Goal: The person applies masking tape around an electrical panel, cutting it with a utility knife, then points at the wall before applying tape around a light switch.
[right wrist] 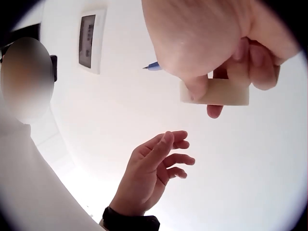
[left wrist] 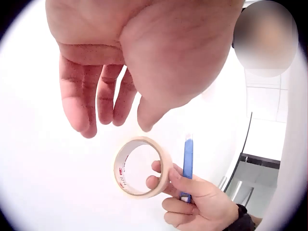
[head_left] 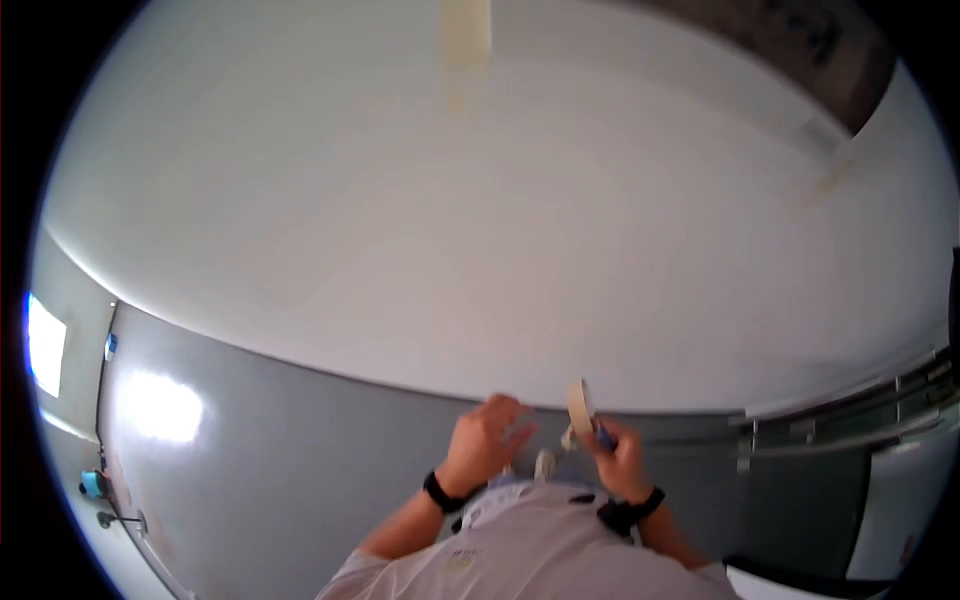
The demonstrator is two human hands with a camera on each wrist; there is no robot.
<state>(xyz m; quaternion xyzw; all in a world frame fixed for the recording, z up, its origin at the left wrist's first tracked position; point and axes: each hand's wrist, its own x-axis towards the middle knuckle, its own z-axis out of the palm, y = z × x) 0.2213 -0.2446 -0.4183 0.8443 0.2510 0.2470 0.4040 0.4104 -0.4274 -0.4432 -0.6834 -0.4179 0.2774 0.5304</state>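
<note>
The right hand [head_left: 622, 462] pinches a roll of cream tape [head_left: 579, 408] between thumb and fingers, with a blue cutter [head_left: 605, 437] also held in that hand. In the left wrist view the tape roll [left wrist: 166, 168] shows its round opening, and the blue cutter [left wrist: 188, 166] stands upright beside it. The left hand [head_left: 483, 440] is apart from the roll, its fingers loosely bent and holding nothing. From the right wrist the roll [right wrist: 231, 92] appears edge-on, the cutter's pointed tip [right wrist: 153, 66] showing to its left, with the left hand [right wrist: 147, 173] below.
A large white surface [head_left: 400, 220] fills the view before the person, with a pale tape strip [head_left: 466, 35] at its top. Grey floor [head_left: 290, 430] lies below. Metal rails [head_left: 850, 420] run at the right, and a dark-screened panel [right wrist: 88, 41] shows in the right wrist view.
</note>
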